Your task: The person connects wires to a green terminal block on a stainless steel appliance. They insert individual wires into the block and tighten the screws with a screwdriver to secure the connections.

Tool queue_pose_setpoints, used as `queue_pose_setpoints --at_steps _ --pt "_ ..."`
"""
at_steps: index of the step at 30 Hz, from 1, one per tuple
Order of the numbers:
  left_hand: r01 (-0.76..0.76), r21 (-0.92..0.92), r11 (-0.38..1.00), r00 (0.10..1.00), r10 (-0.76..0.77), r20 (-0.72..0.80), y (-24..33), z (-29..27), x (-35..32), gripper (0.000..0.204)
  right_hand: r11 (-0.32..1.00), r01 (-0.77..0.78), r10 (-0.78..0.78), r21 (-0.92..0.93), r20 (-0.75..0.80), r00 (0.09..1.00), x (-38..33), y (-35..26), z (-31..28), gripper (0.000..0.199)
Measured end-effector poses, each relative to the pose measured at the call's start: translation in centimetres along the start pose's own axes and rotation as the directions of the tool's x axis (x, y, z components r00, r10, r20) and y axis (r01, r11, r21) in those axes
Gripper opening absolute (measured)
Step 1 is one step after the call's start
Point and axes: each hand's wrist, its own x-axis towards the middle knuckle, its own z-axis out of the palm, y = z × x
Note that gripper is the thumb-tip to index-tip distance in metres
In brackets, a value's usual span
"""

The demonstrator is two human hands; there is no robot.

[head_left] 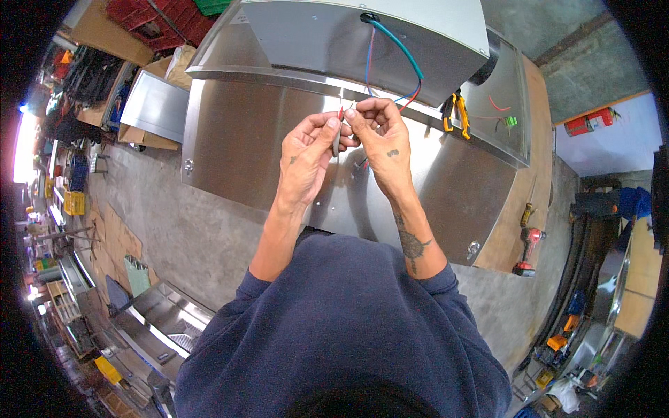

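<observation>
Both hands are raised together over a large stainless steel cabinet (237,146). My left hand (310,150) pinches a thin red wire end and a grey sleeve between thumb and fingers. My right hand (380,132) pinches another wire end just beside it, the fingertips of both hands almost touching. Red, blue and teal wires (401,49) run from a hole in the upper steel box (432,28) down toward my right hand.
Yellow-handled pliers (456,115) lie on the steel top right of my hands, with loose red and green wire bits (505,118) beyond. A red cordless drill (528,247) sits on a wooden board at right. Steel sheet parts and cardboard lie on the concrete floor at left.
</observation>
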Motion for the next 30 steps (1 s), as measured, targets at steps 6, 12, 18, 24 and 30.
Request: queue_pose_setpoints --at_steps 6,12,18,24,30 --pt "-0.049 0.045 0.998 0.999 0.05 -0.021 -0.5 -0.2 0.2 0.026 0.96 0.091 -0.081 -0.265 0.048 0.996 -0.8 -1.1 -0.1 0.024" --pt "-0.078 0.108 0.991 0.995 0.084 -0.051 -0.6 0.6 0.1 0.022 0.98 0.027 -0.016 -0.199 0.057 0.998 -0.5 -0.6 -0.5 0.022" --pt "-0.078 0.139 0.987 0.996 0.082 -0.025 -0.7 0.3 0.2 0.022 0.985 0.005 0.005 -0.172 0.058 0.998 -0.5 -0.4 -0.6 0.022" --pt "-0.074 0.079 0.994 0.997 0.074 -0.004 -0.8 0.3 0.1 0.02 0.995 -0.06 0.068 -0.077 0.118 0.991 -0.4 -0.7 -1.0 0.019" --pt "-0.055 -0.042 0.998 0.998 0.055 -0.006 -1.2 0.8 0.2 0.027 0.999 0.022 -0.02 -0.039 0.059 0.998 -0.9 0.0 -0.8 0.016"
